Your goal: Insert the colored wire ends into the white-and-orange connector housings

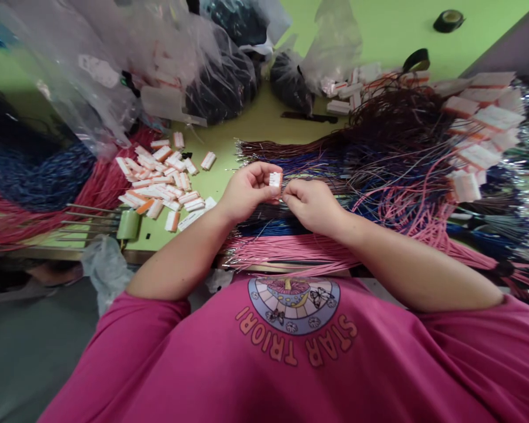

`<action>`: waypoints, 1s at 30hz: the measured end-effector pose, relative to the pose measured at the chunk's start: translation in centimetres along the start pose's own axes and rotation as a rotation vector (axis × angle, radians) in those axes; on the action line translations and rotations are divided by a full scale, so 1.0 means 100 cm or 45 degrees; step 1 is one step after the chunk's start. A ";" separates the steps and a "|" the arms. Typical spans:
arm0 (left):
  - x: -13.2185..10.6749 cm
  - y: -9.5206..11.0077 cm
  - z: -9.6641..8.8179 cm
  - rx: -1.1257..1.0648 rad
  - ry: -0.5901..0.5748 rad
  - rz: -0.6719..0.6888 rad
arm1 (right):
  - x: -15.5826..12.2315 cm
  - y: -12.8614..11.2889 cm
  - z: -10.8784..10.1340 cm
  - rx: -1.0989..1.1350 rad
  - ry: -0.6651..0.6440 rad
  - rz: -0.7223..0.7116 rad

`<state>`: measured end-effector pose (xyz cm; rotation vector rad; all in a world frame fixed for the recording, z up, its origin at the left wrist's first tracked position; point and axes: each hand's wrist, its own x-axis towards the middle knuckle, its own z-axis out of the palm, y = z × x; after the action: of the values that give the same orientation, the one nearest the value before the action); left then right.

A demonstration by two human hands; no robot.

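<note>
Between the thumb and fingers of my left hand [252,189] is a small white and orange connector housing [275,180]. Close beside it, my right hand [309,204] is closed in a pinch at the housing's right side. What sits in that pinch is too small to make out, though thin wires lie right around it. Beneath both hands spread bundles of brown and blue wires [286,157] with metal-tipped ends. Nearer my body runs a bundle of pink wires [291,249]. To the left lies a loose pile of similar housings [163,182].
Clear plastic bags with black contents [223,82] stand at the back. Wired housings [489,129] are heaped at the right. Rolls of black tape [448,21] sit at the back right. A green cylinder with metal rods [128,224] is at the left table edge, near red and blue wires [35,176].
</note>
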<state>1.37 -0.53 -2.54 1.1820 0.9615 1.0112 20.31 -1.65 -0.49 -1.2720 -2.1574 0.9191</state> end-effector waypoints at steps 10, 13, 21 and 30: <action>-0.003 0.004 0.005 0.039 0.017 0.006 | -0.001 -0.001 0.006 0.049 -0.028 0.078; -0.003 0.004 0.004 -0.006 0.047 0.001 | 0.003 -0.001 0.002 0.048 -0.029 0.066; 0.002 0.002 -0.007 -0.083 0.077 0.040 | -0.005 -0.009 -0.015 -0.252 -0.061 -0.078; -0.028 0.023 0.020 0.858 -0.467 0.443 | -0.003 -0.005 -0.087 -0.674 0.234 -0.203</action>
<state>2.27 -3.55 0.17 2.0721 0.8347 0.7002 26.07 0.65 5.66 -1.3238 -2.3895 0.1537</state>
